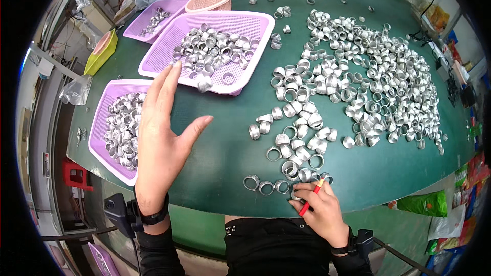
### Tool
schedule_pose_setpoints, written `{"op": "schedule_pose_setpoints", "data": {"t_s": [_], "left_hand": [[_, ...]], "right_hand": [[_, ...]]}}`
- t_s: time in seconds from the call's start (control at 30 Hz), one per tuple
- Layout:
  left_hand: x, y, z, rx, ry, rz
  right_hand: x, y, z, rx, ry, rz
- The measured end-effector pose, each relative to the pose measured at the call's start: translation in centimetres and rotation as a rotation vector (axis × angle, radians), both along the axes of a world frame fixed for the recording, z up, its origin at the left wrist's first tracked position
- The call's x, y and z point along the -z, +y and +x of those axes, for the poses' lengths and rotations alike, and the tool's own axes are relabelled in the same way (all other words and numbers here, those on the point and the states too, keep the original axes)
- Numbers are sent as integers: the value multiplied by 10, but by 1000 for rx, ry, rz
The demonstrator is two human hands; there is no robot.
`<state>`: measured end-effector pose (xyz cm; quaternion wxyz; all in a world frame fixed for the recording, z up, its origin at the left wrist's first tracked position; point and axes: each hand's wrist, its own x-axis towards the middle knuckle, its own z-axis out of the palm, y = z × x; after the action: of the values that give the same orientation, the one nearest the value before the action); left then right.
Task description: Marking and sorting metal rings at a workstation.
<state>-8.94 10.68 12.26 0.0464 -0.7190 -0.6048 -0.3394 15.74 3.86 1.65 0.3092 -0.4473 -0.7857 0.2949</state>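
While the left hand [161, 143] hangs flat and spread, fingers apart and holding nothing, over the bench's [225, 143] left half, a single metal ring [204, 86] shows just off its fingertips, blurred, right at the near rim of the middle purple basket [255, 23] that is already full of the same rings. The right hand [319, 207] is down at the near edge of the bench, its fingers pressed together around a red marker pen [310, 198] and resting on a ring there, close to a short row of rings [266, 186].

Judging the risks: the blurred ring sits so close to the basket's rim that it could catch the rim and bounce onto the green top or off the bench's near edge. The rings by the right hand lie close to that edge too, and a nudge from the wrist could roll them over it. A sweep of the open left hand could also clip the second purple basket [102, 117] at the left edge.

The pen's long axis slants from the fingers down toward the person, its lower end pointing at the near edge. The blurred ring's axis cannot be told.
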Motion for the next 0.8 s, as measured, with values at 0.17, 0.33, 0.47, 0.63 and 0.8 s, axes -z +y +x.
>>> {"op": "schedule_pose_setpoints", "data": {"t_s": [0.17,0.33,0.47,0.63,0.8], "left_hand": [[28,-31,22,293,42,-323],[73,-64,30,216,-135,-530],[89,-59,29,232,-345,-658],[83,-62,15,271,-216,-486],[87,-69,2,147,-318,-385]], "right_hand": [[3,-7,2,117,55,-14],[-7,-7,5,32,38,-82],[-5,-2,12,-97,10,-106],[-7,-5,7,-38,40,-145],[-5,-7,5,62,191,-119]]}}
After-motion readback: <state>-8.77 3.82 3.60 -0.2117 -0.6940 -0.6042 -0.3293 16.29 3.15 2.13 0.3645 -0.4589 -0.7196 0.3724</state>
